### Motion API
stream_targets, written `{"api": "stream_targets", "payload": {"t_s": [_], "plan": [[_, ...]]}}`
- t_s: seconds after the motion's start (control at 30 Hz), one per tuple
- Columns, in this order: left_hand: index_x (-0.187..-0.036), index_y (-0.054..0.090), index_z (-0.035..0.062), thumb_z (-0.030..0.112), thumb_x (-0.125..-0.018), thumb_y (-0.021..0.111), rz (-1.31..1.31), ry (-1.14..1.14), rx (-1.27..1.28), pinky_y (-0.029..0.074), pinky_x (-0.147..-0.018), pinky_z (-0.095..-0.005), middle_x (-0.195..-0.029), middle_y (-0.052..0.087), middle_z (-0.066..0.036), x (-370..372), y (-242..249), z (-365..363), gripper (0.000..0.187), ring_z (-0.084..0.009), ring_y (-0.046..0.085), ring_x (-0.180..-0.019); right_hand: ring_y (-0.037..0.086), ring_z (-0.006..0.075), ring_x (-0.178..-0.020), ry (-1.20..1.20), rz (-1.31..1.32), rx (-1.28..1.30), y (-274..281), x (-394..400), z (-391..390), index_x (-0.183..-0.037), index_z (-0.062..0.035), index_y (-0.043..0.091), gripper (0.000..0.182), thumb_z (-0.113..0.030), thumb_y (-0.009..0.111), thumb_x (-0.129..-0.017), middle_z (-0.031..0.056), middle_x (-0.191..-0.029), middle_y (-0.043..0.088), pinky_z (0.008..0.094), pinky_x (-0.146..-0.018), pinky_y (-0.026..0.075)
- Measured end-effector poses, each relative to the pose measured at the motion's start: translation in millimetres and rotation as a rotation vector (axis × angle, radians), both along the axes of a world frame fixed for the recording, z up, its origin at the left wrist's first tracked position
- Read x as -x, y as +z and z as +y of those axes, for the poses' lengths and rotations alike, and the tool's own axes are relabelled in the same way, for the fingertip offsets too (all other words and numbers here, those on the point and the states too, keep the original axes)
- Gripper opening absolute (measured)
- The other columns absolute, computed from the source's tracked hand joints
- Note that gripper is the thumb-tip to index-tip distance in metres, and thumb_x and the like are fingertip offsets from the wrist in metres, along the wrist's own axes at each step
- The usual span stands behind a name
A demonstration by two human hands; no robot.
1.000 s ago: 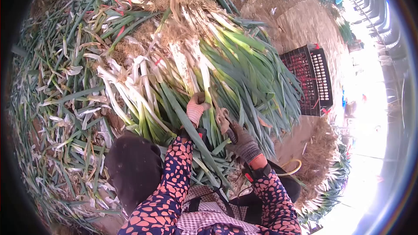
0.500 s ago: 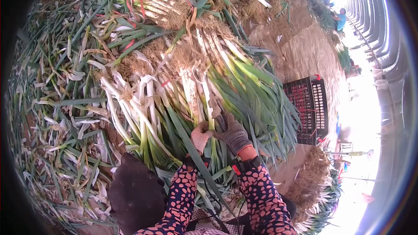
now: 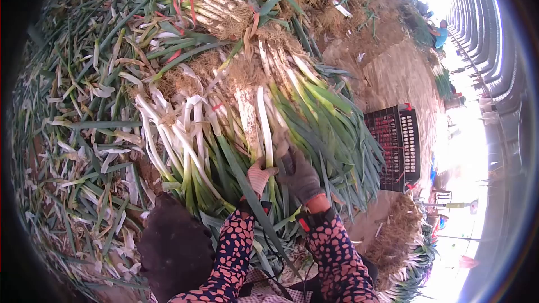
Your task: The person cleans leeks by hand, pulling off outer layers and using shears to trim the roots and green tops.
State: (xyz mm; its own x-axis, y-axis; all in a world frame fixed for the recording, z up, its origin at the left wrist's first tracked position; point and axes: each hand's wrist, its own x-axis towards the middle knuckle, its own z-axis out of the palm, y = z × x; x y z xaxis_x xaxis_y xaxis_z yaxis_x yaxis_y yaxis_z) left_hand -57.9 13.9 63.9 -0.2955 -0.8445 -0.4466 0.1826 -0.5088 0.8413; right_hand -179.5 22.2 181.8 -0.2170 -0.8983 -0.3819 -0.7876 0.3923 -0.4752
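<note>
Straight out from the pink-gloved left hand [image 3: 260,177], I see its grasped item, a slender white-and-green onion stalk [image 3: 264,124]. Just rightward, the grey-gloved right hand [image 3: 303,177] curls around a dark, blurred object [image 3: 287,163] I can't identify.

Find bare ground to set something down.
Tan ground pictured above the black crate, right of the leeks; smaller patch below the crate, between leaf tips and roots. Crowded: leaf litter at picture left, leeks around left hand and right hand.
</note>
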Motion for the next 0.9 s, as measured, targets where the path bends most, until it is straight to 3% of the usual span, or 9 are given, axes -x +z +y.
{"api": "stream_targets", "payload": {"t_s": [0.07, 0.23, 0.43, 0.5, 0.57, 0.67, 0.73, 0.8, 0.9], "plan": [[-0.117, 0.057, -0.0016, 0.006, -0.071, 0.068, 0.126, 0.093, -0.063, 0.047, -0.078, -0.0293, -0.098, 0.066, -0.011, -5.0, 4.4, 2.9, 0.048, -0.0191, 0.06, -0.085, 0.057, 0.0343, -0.108, -0.02, -0.129, 0.129, -7.7, 6.4, -5.7, -0.134, -0.0042, 0.036, 0.084, -0.015, 0.079, -0.063, 0.0179, -0.117, 0.058, 0.0379, -0.09, 0.045], [-0.129, 0.047, -0.0033, -0.007, -0.065, 0.051, 0.52, 0.232, -0.02, 0.046, -0.088, -0.0313, -0.114, 0.061, -0.014, -48.5, 20.5, -25.2, 0.065, -0.025, 0.06, -0.101, 0.054, 0.0359, -0.111, 0.13, -0.147, -0.177, 36.3, 14.9, 56.6, -0.133, -0.0053, 0.036, 0.085, -0.024, 0.08, -0.062, 0.0194, -0.118, 0.056, 0.0387, -0.091, 0.045], [-0.125, 0.052, -0.0015, 0.003, -0.069, 0.06, 0.248, 0.307, 0.045, 0.045, -0.091, -0.0324, -0.112, 0.061, -0.013, -65.9, -6.5, -22.0, 0.056, -0.0242, 0.058, -0.104, 0.054, 0.037, -0.111, 0.197, -0.221, -0.328, 27.6, 16.0, 141.6, -0.134, -0.0061, 0.037, 0.085, -0.024, 0.079, -0.062, 0.0224, -0.117, 0.056, 0.0394, -0.09, 0.045], [-0.115, 0.058, 0.0008, -0.001, -0.075, 0.06, 0.143, 0.355, 0.022, 0.047, -0.079, -0.0271, -0.095, 0.063, -0.006, -91.5, 10.0, -31.9, 0.04, -0.0157, 0.059, -0.086, 0.054, 0.0372, -0.111, 0.252, -0.17, -0.321, 29.9, 12.6, 146.3, -0.134, -0.006, 0.036, 0.085, -0.023, 0.079, -0.062, 0.023, -0.116, 0.056, 0.0393, -0.09, 0.046], [-0.109, 0.06, 0.0018, 0.0, -0.077, 0.063, 0.118, 0.519, -0.1, 0.048, -0.075, -0.025, -0.091, 0.062, -0.004, -119.5, 2.9, -37.8, 0.033, -0.0133, 0.058, -0.08, 0.054, 0.0366, -0.11, 0.149, -0.189, -0.319, 24.2, 10.6, 138.6, -0.135, -0.0058, 0.036, 0.085, -0.022, 0.078, -0.062, 0.0219, -0.117, 0.056, 0.039, -0.09, 0.046], [-0.107, 0.061, 0.0021, 0.0, -0.078, 0.062, 0.092, 0.576, 0.117, 0.048, -0.075, -0.0249, -0.088, 0.063, -0.005, -119.4, 9.2, -50.6, 0.029, -0.0146, 0.058, -0.08, 0.055, 0.0341, -0.111, 0.116, -0.133, -0.396, 20.8, 5.7, 119.1, -0.135, -0.0061, 0.037, 0.084, -0.021, 0.077, -0.062, 0.0197, -0.119, 0.056, 0.0383, -0.089, 0.046], [-0.107, 0.061, 0.0021, 0.0, -0.079, 0.059, 0.186, 0.444, 0.027, 0.049, -0.075, -0.0265, -0.09, 0.065, -0.005, -90.3, 12.5, -52.6, 0.028, -0.0149, 0.06, -0.081, 0.055, 0.0336, -0.112, -0.041, -0.313, -0.429, 30.3, -6.0, 102.4, -0.135, -0.0064, 0.036, 0.084, -0.022, 0.077, -0.062, 0.0189, -0.121, 0.055, 0.038, -0.09, 0.046], [-0.109, 0.059, 0.003, 0.012, -0.076, 0.063, -0.434, 0.096, 0.194, 0.049, -0.084, -0.0379, -0.102, 0.065, -0.016, -54.3, 26.3, -44.6, 0.034, -0.0313, 0.063, -0.091, 0.054, 0.0331, -0.113, -0.074, -0.337, -0.407, 27.1, -8.7, 103.8, -0.135, -0.0063, 0.036, 0.085, -0.022, 0.077, -0.062, 0.0181, -0.122, 0.055, 0.0378, -0.09, 0.046], [-0.113, 0.051, 0.0041, 0.026, -0.077, 0.063, -0.869, 0.175, 0.225, 0.048, -0.083, -0.0455, -0.096, 0.064, -0.025, -17.2, 17.7, -23.9, 0.044, -0.042, 0.06, -0.094, 0.054, 0.0327, -0.113, 0.031, -0.207, -0.309, 14.3, 2.6, 109.8, -0.136, -0.0055, 0.035, 0.089, -0.023, 0.079, -0.061, 0.017, -0.124, 0.054, 0.0378, -0.092, 0.046]]}}
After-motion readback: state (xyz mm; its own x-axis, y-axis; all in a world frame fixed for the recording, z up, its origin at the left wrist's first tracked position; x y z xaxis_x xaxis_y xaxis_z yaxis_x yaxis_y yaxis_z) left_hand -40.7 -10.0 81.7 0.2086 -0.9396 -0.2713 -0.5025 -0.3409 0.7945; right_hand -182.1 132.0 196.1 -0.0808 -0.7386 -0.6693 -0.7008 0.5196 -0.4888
